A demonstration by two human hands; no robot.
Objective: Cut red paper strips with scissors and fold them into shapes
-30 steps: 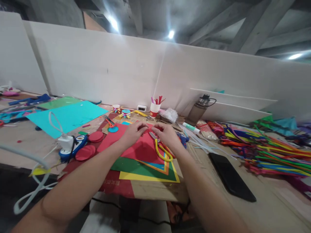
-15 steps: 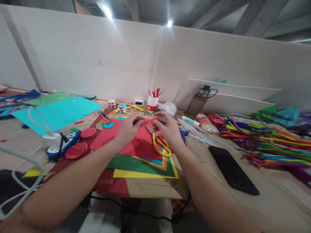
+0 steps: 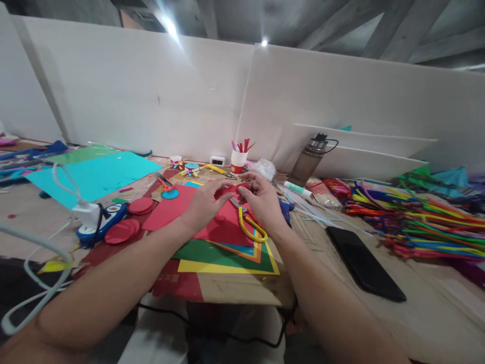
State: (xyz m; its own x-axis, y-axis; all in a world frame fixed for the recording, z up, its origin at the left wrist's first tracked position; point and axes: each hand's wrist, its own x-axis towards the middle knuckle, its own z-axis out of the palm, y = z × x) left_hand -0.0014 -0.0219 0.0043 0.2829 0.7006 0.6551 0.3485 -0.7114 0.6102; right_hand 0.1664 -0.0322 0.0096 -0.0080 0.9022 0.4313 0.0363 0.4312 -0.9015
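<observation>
A cluttered table [image 3: 424, 303] leaves bare surface at four o'clock, its near edge at six. Central, over a red sheet [image 3: 212, 230], the left hand [image 3: 206, 202] and right hand [image 3: 261, 199], scissors [image 3: 241, 223] at five o'clock, pinch a small red piece [image 3: 232, 190] between fingertips.

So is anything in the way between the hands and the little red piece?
Nothing visible: the left hand and right hand both hold the red piece in their fingers. The yellow-handled scissors lie below, not between.
</observation>
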